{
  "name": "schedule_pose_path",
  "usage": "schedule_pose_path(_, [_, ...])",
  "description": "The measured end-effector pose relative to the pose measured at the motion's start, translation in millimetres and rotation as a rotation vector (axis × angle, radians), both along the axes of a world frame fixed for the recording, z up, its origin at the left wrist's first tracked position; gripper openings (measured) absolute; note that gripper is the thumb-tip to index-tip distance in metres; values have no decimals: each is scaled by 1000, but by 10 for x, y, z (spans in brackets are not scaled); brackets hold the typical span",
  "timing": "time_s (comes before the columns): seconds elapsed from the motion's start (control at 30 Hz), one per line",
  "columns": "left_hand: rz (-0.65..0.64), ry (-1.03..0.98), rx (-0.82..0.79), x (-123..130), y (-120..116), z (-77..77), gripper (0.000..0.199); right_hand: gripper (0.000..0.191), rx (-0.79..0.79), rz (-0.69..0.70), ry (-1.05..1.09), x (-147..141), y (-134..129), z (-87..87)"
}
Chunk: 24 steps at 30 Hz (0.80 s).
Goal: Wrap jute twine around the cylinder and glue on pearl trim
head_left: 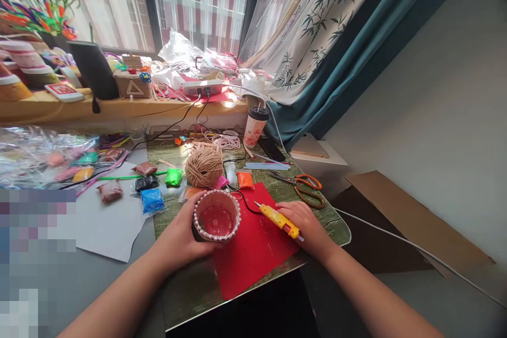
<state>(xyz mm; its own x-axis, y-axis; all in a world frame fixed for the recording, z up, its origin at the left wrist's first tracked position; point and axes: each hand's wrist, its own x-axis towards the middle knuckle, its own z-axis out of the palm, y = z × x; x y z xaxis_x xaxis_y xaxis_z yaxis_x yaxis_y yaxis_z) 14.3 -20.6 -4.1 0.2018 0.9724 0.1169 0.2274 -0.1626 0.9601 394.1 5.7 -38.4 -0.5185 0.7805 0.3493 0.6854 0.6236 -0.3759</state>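
My left hand is wrapped round a cup with pearl-like beads along its rim; its reddish inside faces up towards me. Over the red sheet, my right hand is closed on a yellow hot glue gun. The gun's nozzle points left, towards the cup, and a pale glue stick juts from its back end. Most of my right fingers are hidden behind the gun. Just beyond the cup sits a ball of brown twine. An orange clay packet touches the far edge of the red sheet.
Orange-handled scissors lie right of the glue gun. Behind are glue sticks, a lidded paper cup and a dark phone. Blue and green clay packets lie left. A white cable crosses the right side.
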Motion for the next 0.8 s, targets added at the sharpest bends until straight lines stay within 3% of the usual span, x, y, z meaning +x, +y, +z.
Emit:
schedule_pose_path(0.1, [2,-40,-42,2,0,13,95,22,-151,-180,288,-49,35,54])
schedule_pose_path(0.2, [2,-90,-70,-5,1,10,97,32,-503,-423,576,-81,82,139])
schedule_pose_path(0.27, [-10,-85,-59,-9,4,11,94,41,-773,-480,635,-88,121,200])
schedule_pose_path(0.33, [-17,-33,-31,-12,10,8,91,47,-900,-481,622,-90,165,235])
schedule_pose_path(0.47, [26,37,2,-42,30,-33,95,41,-810,-548,534,-85,273,198])
schedule_pose_path(0.63, [38,69,-24,-107,42,-83,106,34,-590,-679,287,-41,354,136])
schedule_pose_path(0.8, [38,94,-11,-114,23,-62,105,36,-343,-708,91,-22,267,246])
